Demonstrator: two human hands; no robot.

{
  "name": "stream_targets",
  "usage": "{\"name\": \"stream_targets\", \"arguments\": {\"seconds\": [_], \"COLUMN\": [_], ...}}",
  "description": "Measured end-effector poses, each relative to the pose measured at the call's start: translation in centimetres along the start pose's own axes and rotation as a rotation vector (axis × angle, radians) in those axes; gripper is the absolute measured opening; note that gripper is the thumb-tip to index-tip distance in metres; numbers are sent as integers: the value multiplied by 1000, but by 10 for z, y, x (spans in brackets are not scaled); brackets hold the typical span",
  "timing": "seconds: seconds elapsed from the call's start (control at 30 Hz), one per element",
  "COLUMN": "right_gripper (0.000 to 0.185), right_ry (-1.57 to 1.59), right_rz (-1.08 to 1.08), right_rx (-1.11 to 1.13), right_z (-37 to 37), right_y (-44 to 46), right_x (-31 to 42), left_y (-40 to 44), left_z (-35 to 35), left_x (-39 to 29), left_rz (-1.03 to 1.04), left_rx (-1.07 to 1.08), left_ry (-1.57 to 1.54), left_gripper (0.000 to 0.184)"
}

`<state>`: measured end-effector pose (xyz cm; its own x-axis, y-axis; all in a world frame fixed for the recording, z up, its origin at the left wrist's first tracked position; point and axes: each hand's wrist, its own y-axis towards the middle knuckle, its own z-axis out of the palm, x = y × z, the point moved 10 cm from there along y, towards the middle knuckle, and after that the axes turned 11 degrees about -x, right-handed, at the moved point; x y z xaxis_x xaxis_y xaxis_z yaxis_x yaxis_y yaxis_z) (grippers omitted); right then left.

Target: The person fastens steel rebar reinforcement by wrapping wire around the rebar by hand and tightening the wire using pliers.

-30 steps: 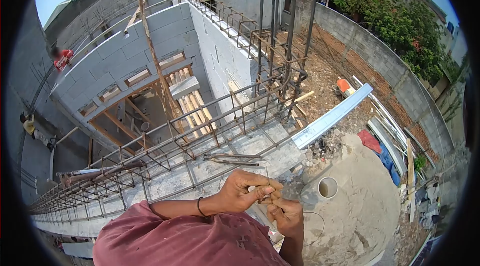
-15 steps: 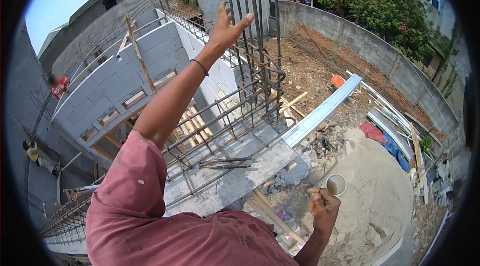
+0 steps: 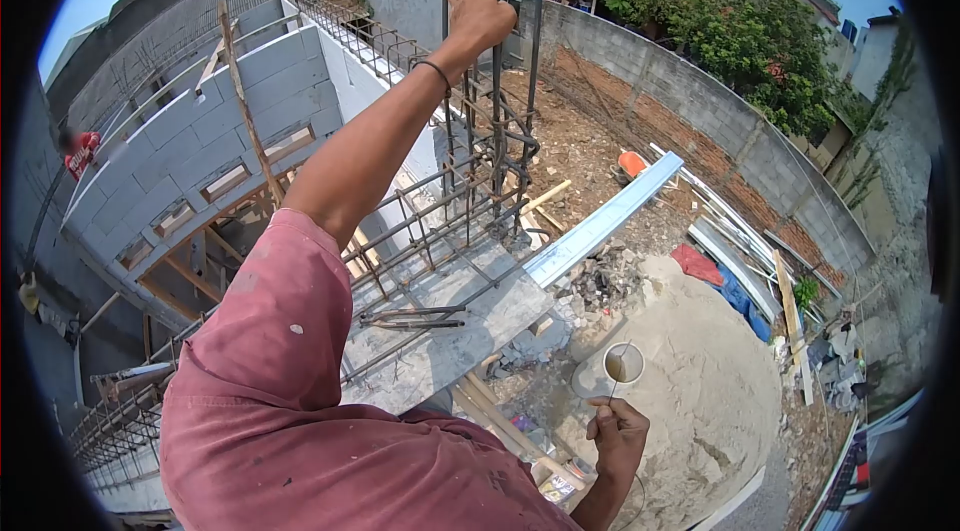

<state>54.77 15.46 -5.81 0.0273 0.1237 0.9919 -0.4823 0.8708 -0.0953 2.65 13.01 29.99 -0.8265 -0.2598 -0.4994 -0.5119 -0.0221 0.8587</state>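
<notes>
My left hand [image 3: 480,6] is raised at the top centre, its fingers wrapped round one of the upright steel bars [image 3: 497,81]. Lower right, my right hand [image 3: 618,431] pinches a thin wire [image 3: 613,386] that sticks up from the fingertips and loops down below the hand. The uprights rise out of a horizontal rebar cage [image 3: 430,221] on a concrete beam [image 3: 430,361]. On that beam lies a pincer-like tool [image 3: 415,317], touched by neither hand.
A sand pile [image 3: 700,401] with a round bucket [image 3: 624,362] is below right. A pale metal channel [image 3: 605,219] slants past the beam's end. Block walls [image 3: 230,91] stand left, with a person in red [image 3: 80,153] and another person [image 3: 45,306] beyond.
My hands were together over the wire; they parted, and my left hand reached up and closed on a bar. My right hand moved right and down, keeping the wire.
</notes>
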Motion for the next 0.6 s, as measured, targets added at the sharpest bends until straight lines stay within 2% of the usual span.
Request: {"name": "stream_targets", "arguments": {"seconds": [0.07, 0.1, 0.2, 0.47, 0.6], "right_gripper": [27, 26, 26, 29, 27], "right_ry": [-1, -14, -24, -24, -87], "right_rz": [7, 0, -18, -102, -12], "right_rx": [11, 23, 48, 90, 102], "right_z": [-1, -1, 3, 16, 25], "right_y": [-3, -2, 3, 16, 22], "right_x": [1, 1, 8, 14, 9], "left_y": [-1, -1, -1, -3, -4], "left_z": [10, 6, 8, 4, 5], "left_x": [4, 2, 1, -3, -4], "left_rz": [23, 28, 37, 46, 52], "left_rx": [145, 108, 146, 99, 108], "left_ry": [121, 90, 110, 137, 137], "left_gripper": [58, 45, 47, 32, 30]}}
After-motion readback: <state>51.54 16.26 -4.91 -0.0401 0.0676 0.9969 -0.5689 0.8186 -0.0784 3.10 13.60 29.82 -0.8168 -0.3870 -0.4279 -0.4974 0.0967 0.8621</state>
